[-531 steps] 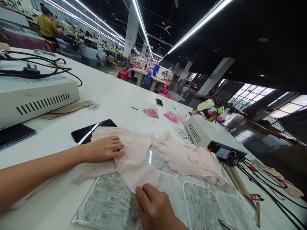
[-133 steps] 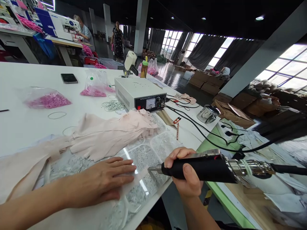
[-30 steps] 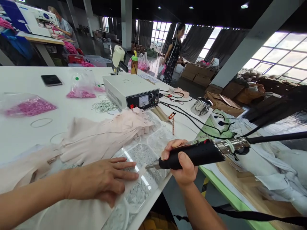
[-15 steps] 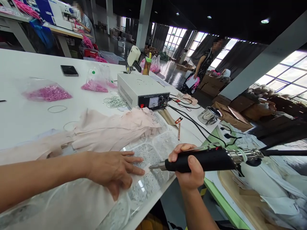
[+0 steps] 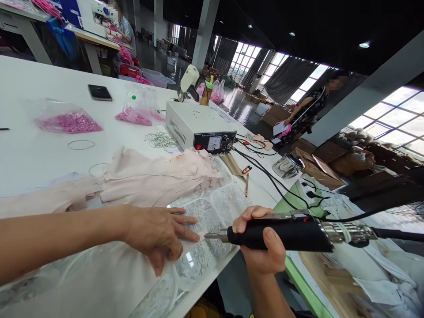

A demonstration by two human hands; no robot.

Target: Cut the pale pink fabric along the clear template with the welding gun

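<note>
My left hand [image 5: 162,236] presses on a pale pink fabric piece [image 5: 109,274], fingers spread over a clear patterned mat [image 5: 202,216]. My right hand [image 5: 261,243] is closed around a black handheld tool [image 5: 285,232]. Its metal tip points left and meets the fabric's edge just beside my left fingertips. Behind my left hand lies a heap of pale pink fabric pieces [image 5: 155,176]. From the tool's rear end a thick black cable runs off to the right.
A control box [image 5: 198,126] with cables stands behind the fabric, near a glass jar [image 5: 288,165]. Bags of pink pieces [image 5: 71,121] and a phone [image 5: 100,92] lie at the back left. A person [image 5: 304,110] stands beyond the table.
The tool's rear end has swung slightly down and its tip has shifted a little left. My left hand stays on the fabric. The standing person has moved right.
</note>
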